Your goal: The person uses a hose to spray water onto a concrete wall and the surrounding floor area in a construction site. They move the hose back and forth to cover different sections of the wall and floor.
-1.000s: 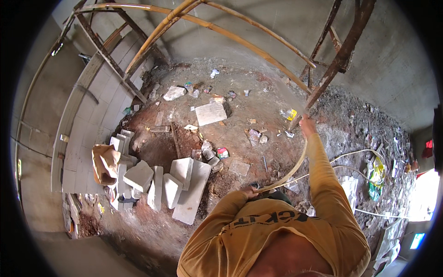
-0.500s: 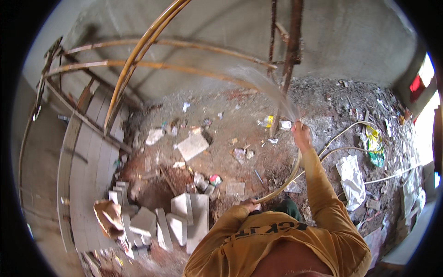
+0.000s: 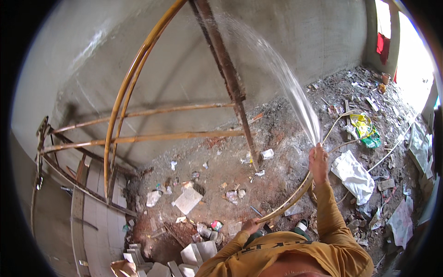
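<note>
Over a littered floor (image 3: 214, 182), left hand (image 3: 250, 225) and right hand (image 3: 318, 162) clamp fingers round a gushing hose (image 3: 290, 203); brown sack (image 3: 123, 268) shows, contents unclear.

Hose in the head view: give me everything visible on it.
The hose is a slim, pale-yellow, flexible tube, plastic by its look. The right hand grips it near the outlet, hiding the tip; the left hand holds it lower, and it bows between them. Water sprays from the outlet, arcing up toward the grey wall. Similar tubing loops on the right; whether it's one length is unclear.
</note>
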{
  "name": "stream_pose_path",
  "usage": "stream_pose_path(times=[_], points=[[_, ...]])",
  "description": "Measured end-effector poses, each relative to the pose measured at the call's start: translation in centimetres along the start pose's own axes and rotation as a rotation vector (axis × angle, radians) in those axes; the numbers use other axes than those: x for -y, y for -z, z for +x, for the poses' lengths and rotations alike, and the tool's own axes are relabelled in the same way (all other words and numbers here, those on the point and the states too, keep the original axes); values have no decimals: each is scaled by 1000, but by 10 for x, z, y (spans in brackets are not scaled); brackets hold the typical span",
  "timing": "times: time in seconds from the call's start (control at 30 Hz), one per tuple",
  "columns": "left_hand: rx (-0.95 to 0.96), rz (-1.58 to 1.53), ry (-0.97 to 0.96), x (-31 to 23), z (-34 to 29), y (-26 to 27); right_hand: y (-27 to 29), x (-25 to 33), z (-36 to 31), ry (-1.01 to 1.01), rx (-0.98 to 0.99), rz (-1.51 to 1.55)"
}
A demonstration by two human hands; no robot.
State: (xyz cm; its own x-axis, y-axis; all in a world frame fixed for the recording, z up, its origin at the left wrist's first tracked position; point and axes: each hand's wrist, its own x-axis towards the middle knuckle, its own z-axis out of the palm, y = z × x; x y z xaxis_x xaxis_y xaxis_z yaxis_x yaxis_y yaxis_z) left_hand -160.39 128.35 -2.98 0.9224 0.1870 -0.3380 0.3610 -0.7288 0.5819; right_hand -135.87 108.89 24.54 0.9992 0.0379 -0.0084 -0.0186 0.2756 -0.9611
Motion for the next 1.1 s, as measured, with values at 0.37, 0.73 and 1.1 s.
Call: stream_pose_path(times=[0.37,0.73,1.1], points=[[-40,-30,123,-97,59,-7,66,21,102,127,82,-5],[-92,-56,93,-195,97,-16,213,-15,199,361,-121,-430],[44,-29,-26,-177,115,-53,194,1,199,341,56,-544]])
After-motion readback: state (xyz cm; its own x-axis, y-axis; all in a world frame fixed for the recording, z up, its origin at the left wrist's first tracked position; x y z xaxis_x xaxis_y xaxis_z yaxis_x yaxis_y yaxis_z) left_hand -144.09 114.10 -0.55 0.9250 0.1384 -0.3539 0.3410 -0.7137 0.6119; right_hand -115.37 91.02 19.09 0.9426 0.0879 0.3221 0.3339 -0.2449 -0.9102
